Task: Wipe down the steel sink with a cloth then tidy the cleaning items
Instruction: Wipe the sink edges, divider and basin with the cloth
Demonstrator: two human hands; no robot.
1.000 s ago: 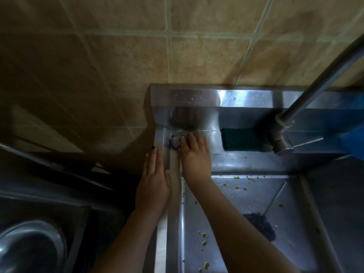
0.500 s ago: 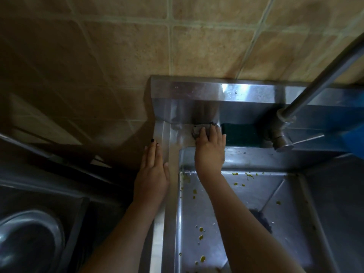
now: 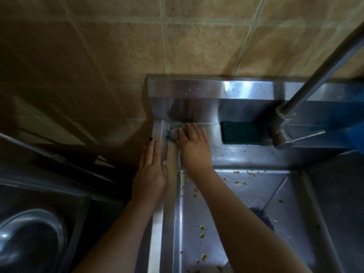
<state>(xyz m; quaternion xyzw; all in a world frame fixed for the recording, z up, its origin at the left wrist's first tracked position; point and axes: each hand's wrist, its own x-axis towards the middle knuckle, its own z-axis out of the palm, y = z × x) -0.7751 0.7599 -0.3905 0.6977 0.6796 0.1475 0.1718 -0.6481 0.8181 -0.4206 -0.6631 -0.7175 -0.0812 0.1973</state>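
At sink (image 3: 246, 158) corner, right hand (image 3: 194, 146) (fingers (image 3: 195, 129) wallward) presses cloth (image 3: 173, 133).

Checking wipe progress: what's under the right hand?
A grey cloth, pressed by the right hand onto the back-left ledge of the sink. Only its left edge shows; the rest and the steel beneath are covered.

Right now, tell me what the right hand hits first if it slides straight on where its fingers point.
The right hand, flat on the cloth, points at the sink's upright back wall; it would likely meet that steel first, though depth is unclear.
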